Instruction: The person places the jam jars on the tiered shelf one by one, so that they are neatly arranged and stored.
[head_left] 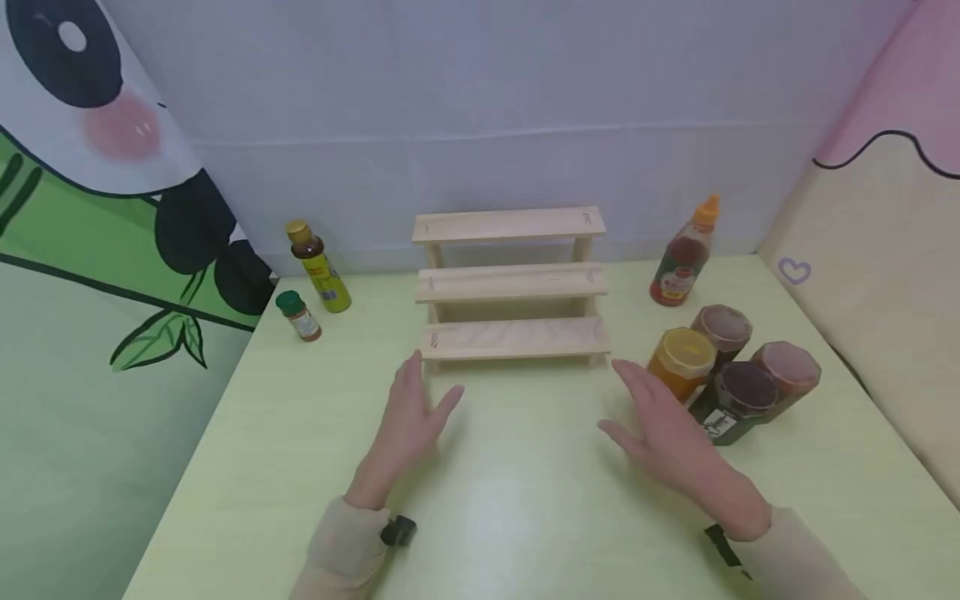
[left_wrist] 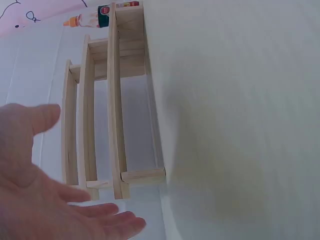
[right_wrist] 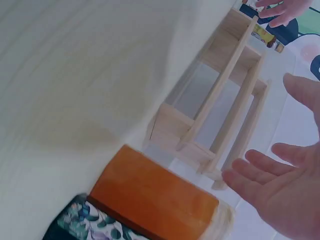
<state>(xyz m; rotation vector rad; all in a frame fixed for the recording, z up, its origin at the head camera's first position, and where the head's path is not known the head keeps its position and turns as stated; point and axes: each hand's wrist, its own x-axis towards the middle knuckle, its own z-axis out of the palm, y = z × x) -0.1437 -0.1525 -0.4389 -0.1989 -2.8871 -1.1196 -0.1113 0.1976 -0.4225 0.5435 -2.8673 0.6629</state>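
Note:
A three-step wooden rack (head_left: 513, 283) stands at the back middle of the table, its shelves bare. My left hand (head_left: 405, 423) hovers before its left end, fingers straight and thumb spread, holding nothing. On the other side my right hand (head_left: 667, 429) is held out in front of the rack's right end, fingers extended, also with nothing in it. Right beside it stand a jar with orange contents (head_left: 681, 364) and a dark jar with a white label (head_left: 732, 404). In the right wrist view the orange jar (right_wrist: 150, 192) sits below the hand.
Behind those jars are a brownish jar (head_left: 723, 327) and a reddish jar (head_left: 787, 375). A red sauce bottle with an orange cap (head_left: 681, 258) stands at the back right. At the back left are a yellow-labelled bottle (head_left: 322, 271) and a small green-capped shaker (head_left: 298, 315).

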